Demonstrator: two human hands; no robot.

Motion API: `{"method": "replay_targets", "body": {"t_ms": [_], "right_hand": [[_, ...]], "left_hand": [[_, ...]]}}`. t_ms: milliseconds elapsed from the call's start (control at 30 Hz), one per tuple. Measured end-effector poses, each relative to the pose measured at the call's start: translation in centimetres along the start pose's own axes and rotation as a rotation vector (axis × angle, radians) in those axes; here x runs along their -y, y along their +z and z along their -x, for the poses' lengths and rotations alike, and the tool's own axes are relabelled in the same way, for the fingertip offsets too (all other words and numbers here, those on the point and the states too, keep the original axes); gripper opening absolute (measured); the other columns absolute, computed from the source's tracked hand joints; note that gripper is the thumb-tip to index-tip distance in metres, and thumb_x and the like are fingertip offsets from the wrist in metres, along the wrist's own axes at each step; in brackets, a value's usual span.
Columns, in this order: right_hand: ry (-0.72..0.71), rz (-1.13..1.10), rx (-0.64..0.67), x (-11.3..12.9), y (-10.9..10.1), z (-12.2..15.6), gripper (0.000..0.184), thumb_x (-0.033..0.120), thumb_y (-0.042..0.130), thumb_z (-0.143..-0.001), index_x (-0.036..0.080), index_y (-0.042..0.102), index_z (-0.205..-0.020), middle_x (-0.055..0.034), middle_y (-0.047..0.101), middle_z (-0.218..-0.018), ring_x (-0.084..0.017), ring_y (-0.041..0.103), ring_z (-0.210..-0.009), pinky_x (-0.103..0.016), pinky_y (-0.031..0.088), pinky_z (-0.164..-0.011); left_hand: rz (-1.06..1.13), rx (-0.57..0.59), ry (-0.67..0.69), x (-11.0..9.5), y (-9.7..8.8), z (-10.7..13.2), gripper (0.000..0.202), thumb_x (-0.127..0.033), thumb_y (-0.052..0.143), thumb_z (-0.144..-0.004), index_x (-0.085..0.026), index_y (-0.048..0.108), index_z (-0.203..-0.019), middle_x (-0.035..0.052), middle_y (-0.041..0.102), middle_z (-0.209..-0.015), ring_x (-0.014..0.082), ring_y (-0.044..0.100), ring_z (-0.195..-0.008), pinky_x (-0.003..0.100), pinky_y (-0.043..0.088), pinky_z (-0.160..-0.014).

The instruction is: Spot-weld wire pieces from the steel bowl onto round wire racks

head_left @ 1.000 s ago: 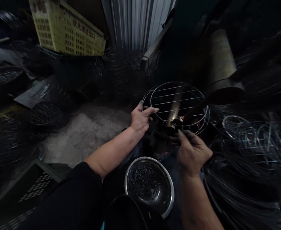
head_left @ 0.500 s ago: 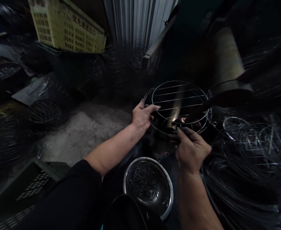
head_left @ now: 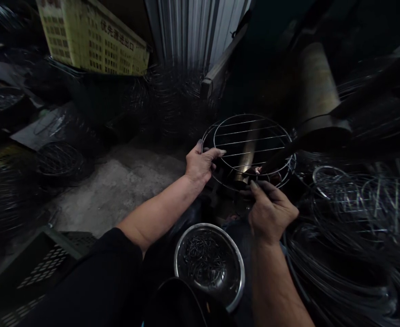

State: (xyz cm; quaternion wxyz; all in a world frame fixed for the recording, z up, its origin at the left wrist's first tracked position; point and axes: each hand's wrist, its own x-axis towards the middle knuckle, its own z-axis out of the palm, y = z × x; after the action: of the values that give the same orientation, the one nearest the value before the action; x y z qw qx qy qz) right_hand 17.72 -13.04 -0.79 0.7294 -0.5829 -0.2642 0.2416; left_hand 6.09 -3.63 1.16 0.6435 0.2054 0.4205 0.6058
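A round wire frame [head_left: 250, 136], with parallel cross wires over stacked rings, sits in front of me around a dark machine arm [head_left: 281, 154] and a brass-coloured cylinder [head_left: 247, 159]. My left hand [head_left: 201, 164] is closed on the frame's left rim. My right hand [head_left: 271, 210] pinches the frame's near rim, thumb and forefinger pressed together close to a small glowing spot [head_left: 257, 170]. Below my hands stands a steel bowl [head_left: 237, 263] holding several small dark wire pieces.
Piles of wire rings [head_left: 349, 236] fill the right side. More wire frames [head_left: 60, 159] lie at the left by a bare concrete floor [head_left: 125, 181]. A yellow crate [head_left: 94, 38] and a corrugated wall [head_left: 196, 32] stand behind. A perforated metal tray [head_left: 43, 268] is at lower left.
The view has shifted slightly. Both hands keep their hold on the wire frame, and the frame sits a little higher and further left in the picture.
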Motion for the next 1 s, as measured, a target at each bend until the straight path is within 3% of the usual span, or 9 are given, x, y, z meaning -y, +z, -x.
{"method": "replay_targets", "body": {"t_ms": [167, 433, 633, 867, 1000], "right_hand": [[0.047, -0.013, 0.0, 0.2, 0.2, -0.3, 0.024, 0.029, 0.085, -0.058, 0.015, 0.074, -0.073, 0.0013, 0.069, -0.063, -0.015, 0.066, -0.049, -0.025, 0.055, -0.046], [0.087, -0.052, -0.007, 0.4, 0.3, -0.7, 0.023, 0.026, 0.085, -0.056, 0.014, 0.073, -0.071, 0.0017, 0.067, -0.061, -0.014, 0.065, -0.048, -0.023, 0.054, -0.045], [0.112, 0.08, 0.035, 0.0, -0.7, -0.4, 0.029, 0.03, 0.085, -0.059, 0.013, 0.074, -0.079, 0.0005, 0.068, -0.059, -0.016, 0.067, -0.048, -0.019, 0.048, -0.039], [0.154, -0.065, 0.02, -0.5, -0.2, -0.1, 0.028, 0.03, 0.085, -0.056, 0.014, 0.071, -0.075, 0.0019, 0.068, -0.063, -0.016, 0.069, -0.052, -0.023, 0.056, -0.047], [0.128, -0.076, -0.003, -0.7, 0.2, -0.3, 0.025, 0.027, 0.084, -0.056, 0.015, 0.07, -0.073, 0.0026, 0.067, -0.062, -0.015, 0.067, -0.05, -0.024, 0.054, -0.046]], "left_hand": [[-0.019, -0.002, -0.003, 0.0, 0.4, -0.2, 0.048, -0.009, 0.081, -0.049, -0.017, 0.063, -0.093, -0.0065, 0.055, -0.067, 0.006, 0.05, -0.055, 0.02, 0.025, -0.043], [-0.065, -0.051, -0.028, -0.1, 1.1, -0.4, 0.073, -0.006, 0.076, -0.056, -0.016, 0.061, -0.127, -0.0082, 0.052, -0.062, 0.0064, 0.047, -0.053, 0.02, 0.025, -0.043], [-0.053, -0.061, -0.035, -0.2, 1.3, -0.5, 0.077, -0.004, 0.08, -0.054, -0.016, 0.061, -0.127, -0.0074, 0.053, -0.062, 0.0063, 0.046, -0.052, 0.021, 0.023, -0.044], [-0.059, -0.072, -0.024, -0.2, 1.5, -0.7, 0.067, -0.001, 0.076, -0.056, -0.017, 0.064, -0.12, -0.0083, 0.051, -0.061, 0.0056, 0.043, -0.051, 0.02, 0.021, -0.044], [-0.072, -0.079, -0.045, -0.2, 1.6, -0.4, 0.073, 0.0, 0.076, -0.061, -0.015, 0.059, -0.131, -0.0074, 0.05, -0.061, 0.0067, 0.044, -0.053, 0.02, 0.022, -0.046]]}}
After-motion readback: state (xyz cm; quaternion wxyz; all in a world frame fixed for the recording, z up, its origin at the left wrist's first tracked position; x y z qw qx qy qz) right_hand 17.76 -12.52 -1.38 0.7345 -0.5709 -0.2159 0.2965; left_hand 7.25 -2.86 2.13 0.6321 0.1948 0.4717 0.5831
